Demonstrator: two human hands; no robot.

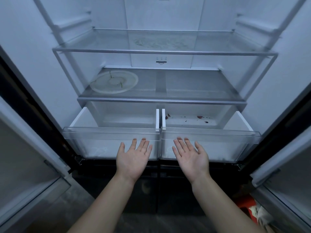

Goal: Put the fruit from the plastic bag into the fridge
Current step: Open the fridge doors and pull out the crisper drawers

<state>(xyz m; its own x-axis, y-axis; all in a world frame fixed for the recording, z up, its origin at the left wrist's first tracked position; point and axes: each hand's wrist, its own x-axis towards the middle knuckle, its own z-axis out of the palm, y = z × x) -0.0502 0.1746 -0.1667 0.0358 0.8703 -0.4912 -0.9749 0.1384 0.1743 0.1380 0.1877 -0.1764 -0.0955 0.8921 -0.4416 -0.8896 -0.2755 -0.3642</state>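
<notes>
The fridge stands open in front of me, both doors swung wide. Two clear crisper drawers are pulled out at the bottom: the left drawer [94,132] holds nothing, the right drawer [223,132] holds only a few dark red scraps [199,117]. My left hand [133,158] and my right hand [191,158] are stretched out palm up with straight fingers, just in front of the drawer fronts, holding nothing. A bit of white plastic bag [259,214] shows at the lower right by something red. No fruit is visible.
A round glass plate [114,82] with small green bits lies on the left of the middle shelf [193,88]. The glass top shelf [165,52] above it bears nothing. The door insides [25,165] flank me on both sides. Dark lower drawers sit below the crispers.
</notes>
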